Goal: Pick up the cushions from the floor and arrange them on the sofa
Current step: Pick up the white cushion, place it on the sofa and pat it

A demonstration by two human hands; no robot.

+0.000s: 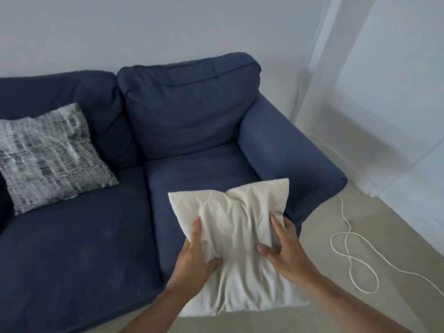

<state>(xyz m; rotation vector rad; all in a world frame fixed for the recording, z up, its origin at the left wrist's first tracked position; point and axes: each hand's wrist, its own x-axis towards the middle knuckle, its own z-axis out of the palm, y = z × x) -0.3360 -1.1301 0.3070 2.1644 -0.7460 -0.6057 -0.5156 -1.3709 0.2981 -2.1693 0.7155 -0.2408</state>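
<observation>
I hold a plain cream cushion (236, 219) in the air over the front edge of the sofa's right seat. My left hand (195, 258) grips its left side and my right hand (284, 248) grips its right side, thumbs pressed into the crumpled fabric. The dark blue sofa (192, 111) fills the left and middle of the view. A grey-and-white patterned cushion (51, 155) leans against the backrest on the left seat.
The sofa's right armrest (288, 150) stands just beyond the cream cushion. A white cable (353, 251) loops across the pale floor at the right. A sheer white curtain (341, 68) hangs in the back right corner by the white wall.
</observation>
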